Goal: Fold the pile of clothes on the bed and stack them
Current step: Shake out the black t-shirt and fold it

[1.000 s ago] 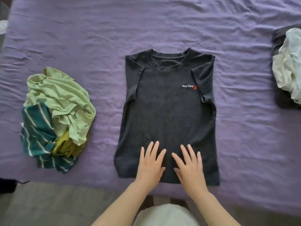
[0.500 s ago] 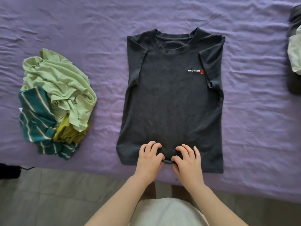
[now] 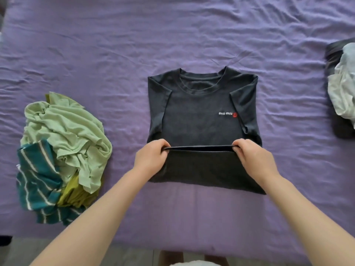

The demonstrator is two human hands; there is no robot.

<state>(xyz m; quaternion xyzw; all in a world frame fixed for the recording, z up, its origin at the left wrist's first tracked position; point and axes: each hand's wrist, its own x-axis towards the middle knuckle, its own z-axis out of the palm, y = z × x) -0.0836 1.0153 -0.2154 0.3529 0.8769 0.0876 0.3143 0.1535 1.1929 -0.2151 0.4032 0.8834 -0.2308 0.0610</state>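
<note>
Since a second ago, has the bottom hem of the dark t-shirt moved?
Yes. Both hands, left hand and right hand, pinch the hem and have carried it up the dark t-shirt toward the collar; it now sits just below the logo.

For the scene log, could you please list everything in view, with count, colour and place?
dark T-shirt: one, charcoal with a small white and red logo, centre of the bed, hem lifted.
unfolded pile: one heap, pale green, teal-striped and olive, left.
stack: one, dark cloth under white, right edge.
bed sheet: one, purple, wrinkled.
left hand: grips the hem's left end.
right hand: grips the hem's right end.
</note>
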